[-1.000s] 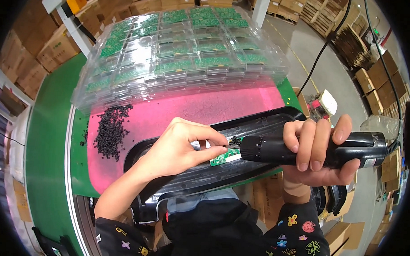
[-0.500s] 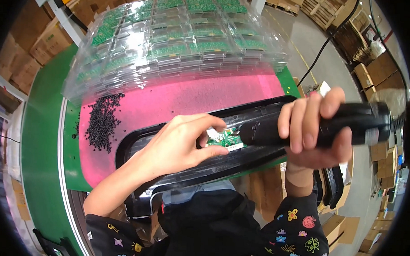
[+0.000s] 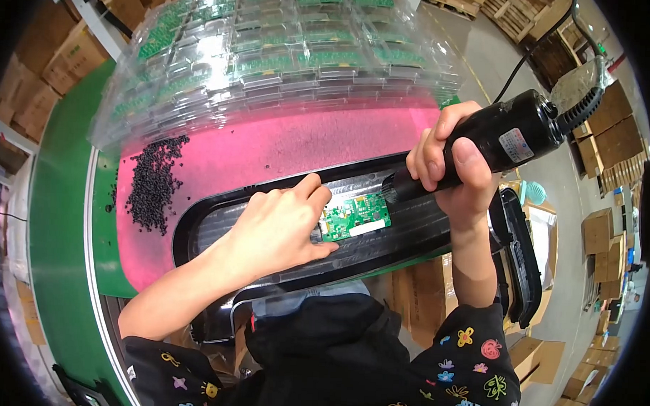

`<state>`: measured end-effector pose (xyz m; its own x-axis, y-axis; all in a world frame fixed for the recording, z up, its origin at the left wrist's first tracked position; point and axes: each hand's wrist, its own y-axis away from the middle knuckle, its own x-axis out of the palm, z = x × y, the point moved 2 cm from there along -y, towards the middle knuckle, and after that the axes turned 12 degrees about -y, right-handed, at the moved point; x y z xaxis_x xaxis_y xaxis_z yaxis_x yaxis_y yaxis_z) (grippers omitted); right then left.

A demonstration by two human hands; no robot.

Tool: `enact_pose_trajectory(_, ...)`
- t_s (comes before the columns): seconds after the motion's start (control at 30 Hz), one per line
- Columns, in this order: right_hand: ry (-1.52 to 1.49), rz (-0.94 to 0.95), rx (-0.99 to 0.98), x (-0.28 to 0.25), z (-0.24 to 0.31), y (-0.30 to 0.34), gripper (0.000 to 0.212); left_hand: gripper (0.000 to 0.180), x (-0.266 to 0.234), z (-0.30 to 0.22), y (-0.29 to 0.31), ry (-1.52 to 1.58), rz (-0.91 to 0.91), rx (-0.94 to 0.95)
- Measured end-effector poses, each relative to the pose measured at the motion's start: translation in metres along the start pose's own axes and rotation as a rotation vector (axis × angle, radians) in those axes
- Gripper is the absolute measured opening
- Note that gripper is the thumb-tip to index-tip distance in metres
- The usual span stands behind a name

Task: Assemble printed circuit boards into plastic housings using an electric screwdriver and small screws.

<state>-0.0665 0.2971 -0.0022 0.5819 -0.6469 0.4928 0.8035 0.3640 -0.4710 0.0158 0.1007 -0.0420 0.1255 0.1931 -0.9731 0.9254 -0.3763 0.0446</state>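
Observation:
A green circuit board (image 3: pixel 354 217) lies inside a long black plastic housing (image 3: pixel 287 270) with a raised rim. My left hand (image 3: pixel 277 226) is at the board's left end, thumb at the near corner and fingers at the far corner, gripping it. My right hand (image 3: pixel 455 164) is wrapped round a black corded electric screwdriver (image 3: pixel 495 137), tilted with its nose down to the left. Its nose is by the board's right end; whether the bit touches anything cannot be made out.
A pile of small black screws (image 3: pixel 154 183) lies on the pink mat (image 3: pixel 298 145), left of the housing. Stacked clear trays (image 3: pixel 272 65) of green boards stand at the back. More black housings (image 3: pixel 520 260) and cardboard boxes (image 3: pixel 419 285) are at the near right.
The screwdriver has tilted more upright, its rear end swinging up and leftward with my right hand. My left hand has shifted slightly left, and more of the board shows.

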Motion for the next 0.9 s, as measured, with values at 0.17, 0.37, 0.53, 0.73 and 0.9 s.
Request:
enact_pose_trajectory(0.17,0.013,-0.010,0.005,-0.003,-0.002,0.000,0.021,0.051,0.002,0.000,-0.001,-0.001,-0.018,0.021)
enact_pose_trajectory(0.37,0.029,0.003,0.033,-0.003,-0.005,-0.002,0.023,0.048,0.004,0.000,0.000,-0.002,-0.037,0.035)
enact_pose_trajectory(0.53,-0.037,0.084,0.080,-0.003,-0.012,-0.005,0.023,0.046,0.003,0.000,0.000,0.012,-0.009,0.032)
enact_pose_trajectory(0.73,0.186,0.111,0.067,0.003,-0.014,-0.005,0.034,0.043,0.001,-0.001,-0.002,0.041,-0.074,0.061)
enact_pose_trajectory(0.9,0.125,0.102,0.051,0.011,-0.004,0.001,0.036,0.043,0.000,0.000,-0.002,0.026,-0.041,0.045)
